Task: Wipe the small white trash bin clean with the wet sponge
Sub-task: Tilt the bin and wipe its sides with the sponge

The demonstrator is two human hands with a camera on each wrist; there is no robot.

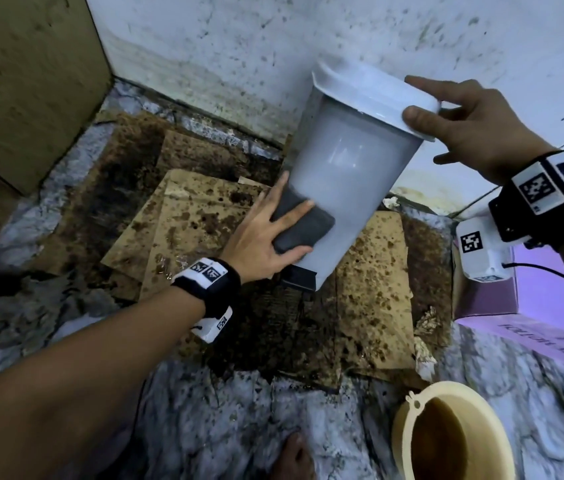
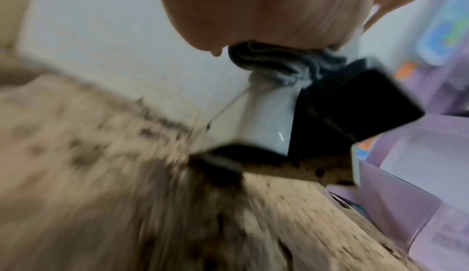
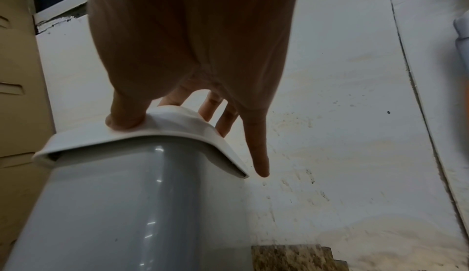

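The small white trash bin (image 1: 346, 174) is tilted off the floor, lid toward the wall, black pedal (image 1: 299, 280) at its low end. My right hand (image 1: 422, 98) pinches the lid's edge, thumb on the front and fingers over the top; the right wrist view shows this hand (image 3: 164, 113) on the lid (image 3: 142, 135) with the little finger pointing down, free. My left hand (image 1: 273, 230) presses a dark grey sponge (image 1: 308, 226) flat against the bin's lower side with spread, straight fingers. In the blurred left wrist view the sponge (image 2: 284, 64) bunches under my palm.
Stained, wet cardboard sheets (image 1: 211, 216) cover the marble floor under the bin. A cream basin of brown water (image 1: 446, 441) sits at the near right, a purple box (image 1: 502, 306) to the right, a large cardboard box (image 1: 24, 81) at left. A spotted white wall (image 1: 239, 46) stands behind.
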